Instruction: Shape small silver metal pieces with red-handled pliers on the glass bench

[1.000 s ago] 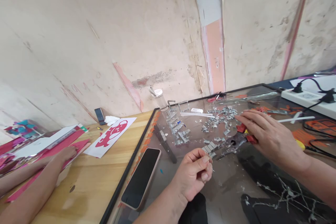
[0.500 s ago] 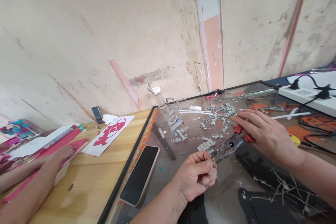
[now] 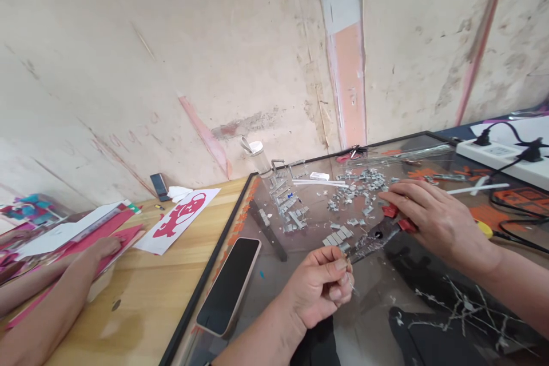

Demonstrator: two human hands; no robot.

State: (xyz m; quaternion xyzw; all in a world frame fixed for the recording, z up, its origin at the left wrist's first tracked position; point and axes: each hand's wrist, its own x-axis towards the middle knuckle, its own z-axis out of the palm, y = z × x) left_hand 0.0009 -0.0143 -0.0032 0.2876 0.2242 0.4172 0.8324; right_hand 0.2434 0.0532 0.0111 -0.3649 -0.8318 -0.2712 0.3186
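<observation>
My right hand (image 3: 433,220) is closed around the red handles of a pair of pliers (image 3: 375,235), whose jaws point down and left. My left hand (image 3: 323,286) pinches something thin and wire-like at the jaw tips; the fingers hide most of it. Just beyond the left fingertips lies a strip of grey metal pieces (image 3: 337,236) on the glass tabletop. A tangle of thin twisted wire (image 3: 467,306) rests near my right forearm.
A phone (image 3: 229,286) lies left of my left hand. Behind are a heap of metal bits (image 3: 364,183), a clear bottle (image 3: 258,159) and a white power strip (image 3: 501,157) with cables. At left, another person's hands (image 3: 107,247) rest on red paper.
The plier handles have come slightly closer together, and the jaws look more closed at my left fingertips. Both hands stay in nearly the same place.
</observation>
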